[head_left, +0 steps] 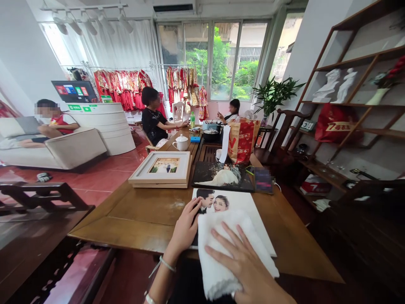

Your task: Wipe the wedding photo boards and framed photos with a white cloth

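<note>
1. My R hand (245, 259): fingers spread wide, laid flat on a white cloth (210, 272), palm side down. Not pinching it; prob. spread like that b/c it covers more of the cloth & shares pressure evenly.
2. Cloth is folded thick under R hand, prob. as padding btwn skin & surface. Its near end runs past the photo's edge, toward me.
3. Photo (238, 202), a couple on a white background, lies face up on the table (142, 219), under cloth + R hand, just right of L hand. Flat on wood = firm backing, I'd say.
4. My L hand (187, 223): fingers long & loosely together, tips at photo's L edge by the man's head. Grips nothing I can see; prob. there to steady the photo w/o covering the faces. Can't tell how hard it presses.
5. Beyond both hands: dark photo (223, 177), face up, just past the first photo's far edge, prob. there so near space suits the hands.
6. Beyond L hand, to its left: framed picture (163, 166) atop another frame, prob. stacked to save room.
7. Beyond R hand, to its right: phone (263, 181) w/ cable, beside dark photo. Paper bag (242, 139) stands farther off, prob. clear of my elbows.
</note>
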Motion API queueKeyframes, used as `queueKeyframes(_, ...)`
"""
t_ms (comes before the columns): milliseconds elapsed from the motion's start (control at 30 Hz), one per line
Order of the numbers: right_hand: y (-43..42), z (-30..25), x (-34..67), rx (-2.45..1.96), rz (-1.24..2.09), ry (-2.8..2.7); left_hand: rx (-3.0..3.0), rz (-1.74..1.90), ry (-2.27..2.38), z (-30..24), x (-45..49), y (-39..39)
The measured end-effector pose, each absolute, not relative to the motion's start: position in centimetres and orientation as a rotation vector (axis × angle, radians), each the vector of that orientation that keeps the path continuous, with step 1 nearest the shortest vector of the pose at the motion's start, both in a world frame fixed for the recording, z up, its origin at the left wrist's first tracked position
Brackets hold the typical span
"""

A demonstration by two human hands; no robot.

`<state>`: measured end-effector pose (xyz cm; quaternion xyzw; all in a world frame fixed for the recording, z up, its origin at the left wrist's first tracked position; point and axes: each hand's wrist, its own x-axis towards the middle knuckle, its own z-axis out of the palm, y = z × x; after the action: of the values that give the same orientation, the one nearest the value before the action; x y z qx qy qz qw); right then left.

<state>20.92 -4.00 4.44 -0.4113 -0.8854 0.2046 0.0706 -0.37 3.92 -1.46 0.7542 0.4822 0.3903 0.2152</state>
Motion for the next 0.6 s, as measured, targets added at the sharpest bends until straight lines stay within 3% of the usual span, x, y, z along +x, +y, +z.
queueKeyframes(167,-3.5,4.6,21.9,-1.198,0.628,-2.631,2.087,1.074,1.335,-1.3,-0.4,3.9)
queueKeyframes(400,5.6,4.8,23.0,-1.445,0.504,-2.522,2.087,1.048,1.361,-1.2,-0.3,3.7)
queueKeyframes(600,9.7,5.7,20.9,-1.382,0.54,-2.575,2.098,1.05,1.35,-1.1,-0.3,3.8)
